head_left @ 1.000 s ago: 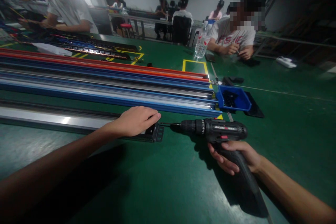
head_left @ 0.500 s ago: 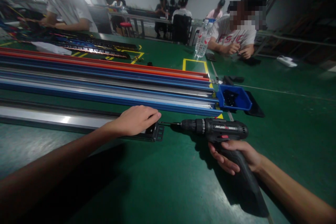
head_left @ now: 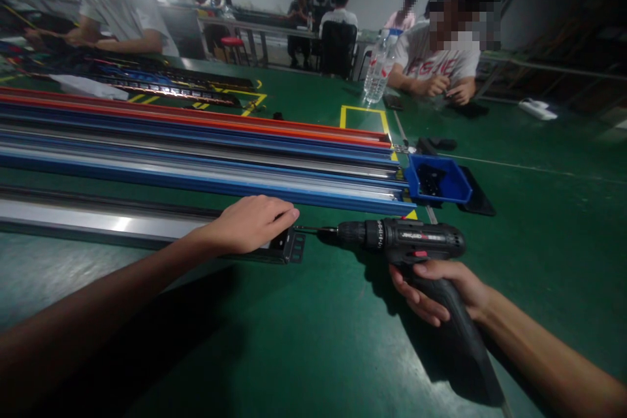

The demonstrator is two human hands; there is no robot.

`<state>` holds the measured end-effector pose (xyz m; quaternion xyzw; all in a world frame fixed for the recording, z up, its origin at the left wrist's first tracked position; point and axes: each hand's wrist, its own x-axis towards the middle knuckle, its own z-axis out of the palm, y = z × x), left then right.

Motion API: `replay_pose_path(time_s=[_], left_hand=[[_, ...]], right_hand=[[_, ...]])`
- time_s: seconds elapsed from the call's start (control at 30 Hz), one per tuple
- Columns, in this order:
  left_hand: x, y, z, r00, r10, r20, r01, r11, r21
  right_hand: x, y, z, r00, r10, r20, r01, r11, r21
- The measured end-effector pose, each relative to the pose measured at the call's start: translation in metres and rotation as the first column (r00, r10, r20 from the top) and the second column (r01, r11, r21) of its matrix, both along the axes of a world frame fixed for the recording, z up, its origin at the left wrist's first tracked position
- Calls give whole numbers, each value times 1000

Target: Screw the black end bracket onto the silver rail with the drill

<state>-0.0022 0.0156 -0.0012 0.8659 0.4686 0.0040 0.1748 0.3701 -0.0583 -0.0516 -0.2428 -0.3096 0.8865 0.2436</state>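
- My right hand is wrapped round the black drill; forefinger and trigger hard to make out
- My left hand lies palm-down on the silver rail near its right end; fingertips hidden, can't tell if gripping; rail cut off at left
- Drill bit reaches that end; tip contact unclear
- Beyond: blue rails; blue bin, dark contents unreadable

Under the left hand, the silver rail is partly hidden; leftward of it, the rail is cropped. Beyond the right hand, black parts in the blue bin cannot be identified.
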Motion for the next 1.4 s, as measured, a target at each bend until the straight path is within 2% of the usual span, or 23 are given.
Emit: replay_pose_path(time_s=[0.23, 1.4], left_hand=[[-1, 0, -1, 1000, 0, 12, 0, 1000, 7], [-1, -1, 0, 1000, -8, 12, 8, 1000, 21]], right_hand=[[-1, 0, 1, 999, 15, -34, -14, 1000, 14], [0, 0, 1, 1000, -7, 5, 7, 1000, -21]])
